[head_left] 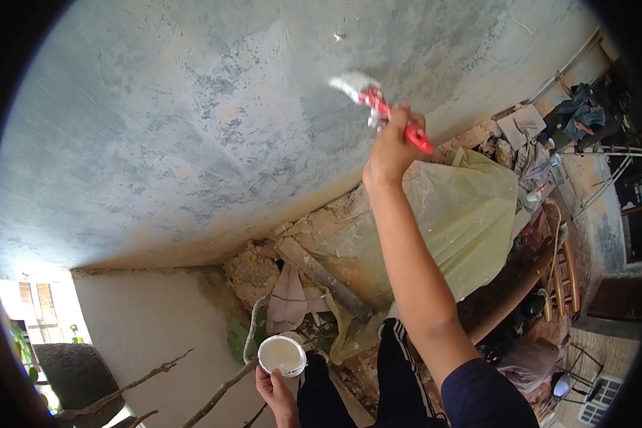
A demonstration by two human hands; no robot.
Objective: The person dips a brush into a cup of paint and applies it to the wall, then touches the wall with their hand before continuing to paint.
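Observation:
My right hand (pixel 394 150) is closed around the red handle of a paintbrush (pixel 373 100), raised at the end of an outstretched arm. White paint covers its bristles, which overlap the patchy grey-blue wall (pixel 214 107). Low in the view, my left hand (pixel 278 396) grips a small white tub (pixel 282 355) by its side, thumb at the rim. Pale, whitish paint shows inside the tub, which is held upright in front of my legs.
Bare branches (pixel 221 392) reach up beside the tub. A pale green sheet (pixel 471 221) drapes over a rubble ledge below the wall, near a wooden plank (pixel 321 274). A wooden ladder-like frame (pixel 565 278) lies at right. Another person (pixel 585 114) is at far right.

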